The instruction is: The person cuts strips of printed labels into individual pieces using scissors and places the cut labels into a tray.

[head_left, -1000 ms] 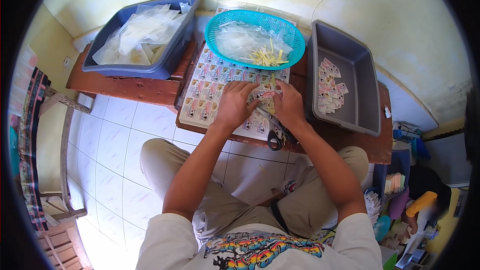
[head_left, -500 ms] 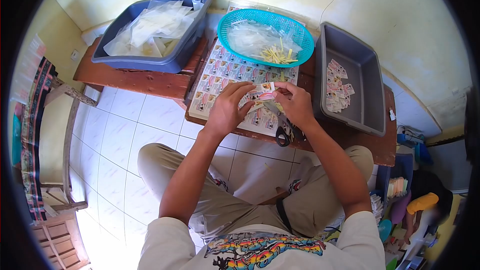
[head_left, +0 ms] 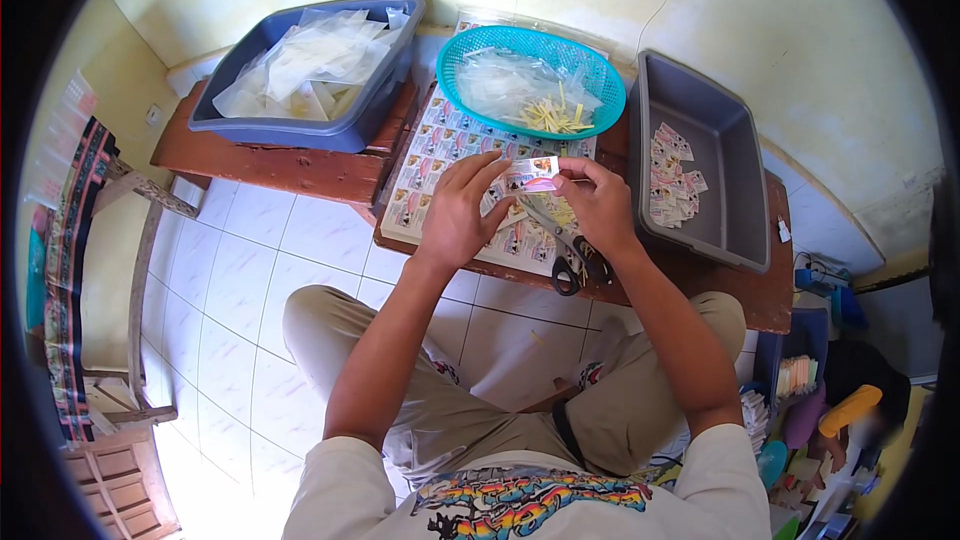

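Note:
Pinched in my right hand (head_left: 597,202) is the right end of a small printed paper label (head_left: 532,175) with a pink band. My left hand (head_left: 462,208) is at the label's left end, thumb and fingers apart, the fingertips close to its edge; whether they touch it is unclear. Beneath my hands lie black-handled scissors (head_left: 566,258), blades pointing up and left, partly under my right hand. They rest on printed label sheets (head_left: 415,180) spread over the wooden bench. Small cut pieces lie around the blades.
A teal basket (head_left: 447,90) behind my hands holds clear plastic bags and yellowish strips. On the right, a grey tub (head_left: 735,165) contains cut labels (head_left: 675,180). A blue-grey tub (head_left: 345,130) of translucent bags stands left on the wooden bench (head_left: 270,162). Another person (head_left: 850,410) is at lower right.
The label has turned flatter towards me and shows more of its printed face, shifting slightly right. My right hand has moved a little down; my left hand is nearly where it was.

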`<move>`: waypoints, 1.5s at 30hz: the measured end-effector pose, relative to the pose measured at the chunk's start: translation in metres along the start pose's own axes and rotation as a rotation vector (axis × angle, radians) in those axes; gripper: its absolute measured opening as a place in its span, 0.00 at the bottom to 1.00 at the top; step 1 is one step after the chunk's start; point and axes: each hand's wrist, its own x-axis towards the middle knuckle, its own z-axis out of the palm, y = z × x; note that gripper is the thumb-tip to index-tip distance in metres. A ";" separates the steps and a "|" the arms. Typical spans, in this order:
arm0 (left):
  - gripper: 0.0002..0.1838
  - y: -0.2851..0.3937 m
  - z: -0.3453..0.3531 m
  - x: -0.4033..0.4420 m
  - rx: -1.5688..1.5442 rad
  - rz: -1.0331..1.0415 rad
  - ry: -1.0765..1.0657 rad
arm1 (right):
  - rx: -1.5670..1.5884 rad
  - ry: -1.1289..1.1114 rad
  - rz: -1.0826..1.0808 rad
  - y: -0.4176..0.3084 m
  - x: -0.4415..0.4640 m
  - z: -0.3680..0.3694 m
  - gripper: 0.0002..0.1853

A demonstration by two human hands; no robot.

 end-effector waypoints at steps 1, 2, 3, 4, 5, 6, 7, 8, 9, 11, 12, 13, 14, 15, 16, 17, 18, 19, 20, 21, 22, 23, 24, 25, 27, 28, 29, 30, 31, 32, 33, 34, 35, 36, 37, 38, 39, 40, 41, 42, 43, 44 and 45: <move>0.28 0.001 0.002 0.001 -0.025 0.007 0.030 | 0.001 0.000 0.000 0.001 0.000 0.000 0.16; 0.28 0.002 0.003 0.003 -0.025 0.006 0.030 | 0.042 -0.009 0.007 0.002 0.000 0.001 0.16; 0.28 0.003 0.005 0.004 -0.019 0.025 0.038 | 0.082 -0.018 0.014 0.003 0.001 0.001 0.16; 0.28 0.003 0.006 0.005 -0.013 0.045 0.045 | 0.083 -0.018 0.016 0.004 0.001 0.001 0.16; 0.28 0.004 0.007 0.006 -0.015 0.044 0.043 | 0.105 -0.028 0.018 0.004 0.001 0.001 0.16; 0.29 0.005 0.008 0.008 -0.011 0.043 0.040 | 0.128 -0.039 0.021 0.004 0.001 0.001 0.16; 0.31 0.006 0.008 0.009 -0.008 0.042 0.036 | 0.127 -0.038 0.023 0.004 0.000 0.000 0.16; 0.31 0.007 0.008 0.011 -0.010 0.042 0.035 | 0.156 -0.048 0.036 0.003 0.000 0.000 0.16; 0.31 0.008 0.009 0.013 -0.017 0.044 0.031 | 0.185 -0.058 0.048 0.002 0.000 -0.001 0.16; 0.32 0.010 0.009 0.017 -0.025 0.046 0.026 | 0.199 -0.064 0.051 0.005 0.001 -0.003 0.16; 0.32 0.010 0.009 0.018 -0.029 0.056 0.027 | 0.214 -0.072 0.054 0.006 0.001 -0.003 0.17; 0.33 0.011 0.009 0.019 -0.034 0.065 0.027 | 0.215 -0.071 0.056 0.006 0.001 -0.004 0.17; 0.33 0.012 0.009 0.020 -0.036 0.064 0.023 | 0.209 -0.057 0.068 0.006 0.001 -0.005 0.17; 0.33 0.012 0.009 0.020 -0.044 0.081 0.027 | 0.203 -0.044 0.080 0.005 0.001 -0.006 0.17; 0.32 0.012 0.009 0.021 -0.052 0.098 0.031 | 0.204 -0.044 0.083 0.006 0.000 -0.007 0.17; 0.32 0.012 0.010 0.021 -0.053 0.097 0.029 | 0.215 -0.043 0.098 0.006 0.000 -0.007 0.17; 0.32 0.012 0.010 0.022 -0.063 0.105 0.028 | 0.224 -0.042 0.113 0.006 0.000 -0.008 0.17; 0.32 0.012 0.011 0.022 -0.074 0.113 0.028 | 0.224 -0.041 0.115 0.005 -0.001 -0.009 0.17; 0.32 0.011 0.011 0.022 -0.075 0.113 0.027 | 0.245 -0.050 0.129 0.003 -0.002 -0.010 0.18; 0.31 0.010 0.011 0.021 -0.073 0.114 0.020 | 0.267 -0.058 0.142 0.002 -0.003 -0.011 0.19; 0.31 0.010 0.011 0.021 -0.071 0.115 0.012 | 0.269 -0.058 0.143 0.002 -0.004 -0.011 0.19; 0.31 0.010 0.011 0.021 -0.070 0.116 0.011 | 0.270 -0.062 0.125 0.003 -0.004 -0.011 0.19; 0.31 0.010 0.010 0.020 -0.072 0.105 0.006 | 0.272 -0.067 0.107 0.003 -0.005 -0.011 0.20; 0.31 0.010 0.010 0.019 -0.075 0.093 0.001 | 0.273 -0.067 0.108 0.003 -0.006 -0.012 0.20; 0.31 0.010 0.008 0.017 -0.066 0.087 -0.002 | 0.311 -0.103 0.159 0.002 -0.009 -0.015 0.21; 0.31 0.010 0.007 0.016 -0.058 0.079 -0.005 | 0.312 -0.103 0.160 0.002 -0.011 -0.016 0.21; 0.31 0.009 0.006 0.015 -0.058 0.077 -0.005 | 0.260 -0.112 0.157 0.002 -0.014 -0.017 0.22; 0.31 0.009 0.005 0.014 -0.055 0.073 -0.002 | 0.207 -0.123 0.153 0.002 -0.017 -0.018 0.23; 0.31 0.008 0.004 0.013 -0.053 0.069 0.001 | 0.206 -0.127 0.153 0.001 -0.021 -0.019 0.23; 0.31 0.007 0.003 0.012 -0.052 0.065 0.003 | 0.088 -0.136 0.103 -0.001 -0.025 -0.020 0.24; 0.31 0.004 0.003 0.010 -0.049 0.057 0.000 | -0.030 -0.143 0.053 -0.004 -0.029 -0.021 0.25; 0.30 0.003 0.003 0.008 -0.045 0.050 -0.002 | -0.032 -0.148 0.053 -0.009 -0.032 -0.022 0.25; 0.30 0.002 0.002 0.007 -0.044 0.047 0.000 | -0.089 -0.173 0.076 -0.015 -0.036 -0.023 0.25; 0.30 0.002 0.002 0.006 -0.037 0.045 -0.001 | -0.147 -0.198 0.099 -0.018 -0.039 -0.023 0.25; 0.30 0.001 0.002 0.005 -0.029 0.044 -0.001 | -0.147 -0.200 0.098 -0.017 -0.042 -0.023 0.25; 0.30 0.001 0.001 0.005 -0.027 0.043 0.000 | -0.211 -0.217 0.071 -0.014 -0.045 -0.024 0.26; 0.30 0.001 0.001 0.004 -0.020 0.046 0.000 | -0.275 -0.233 0.043 -0.011 -0.048 -0.025 0.26; 0.30 0.001 0.002 0.004 -0.014 0.049 0.000 | -0.274 -0.234 0.042 -0.009 -0.051 -0.026 0.26; 0.30 0.000 0.002 0.004 -0.013 0.050 0.000 | -0.421 -0.278 0.025 -0.006 -0.054 -0.028 0.27; 0.30 0.000 0.003 0.004 -0.018 0.047 0.000 | -0.569 -0.322 0.008 -0.004 -0.057 -0.029 0.28; 0.30 0.000 0.003 0.004 -0.023 0.044 -0.001 | -0.569 -0.322 0.007 -0.005 -0.060 -0.029 0.28; 0.30 0.000 0.003 0.004 -0.023 0.043 -0.002 | -0.644 -0.348 0.033 -0.005 -0.064 -0.029 0.30; 0.30 0.000 0.004 0.004 -0.024 0.038 0.000 | -0.718 -0.374 0.060 -0.006 -0.067 -0.028 0.32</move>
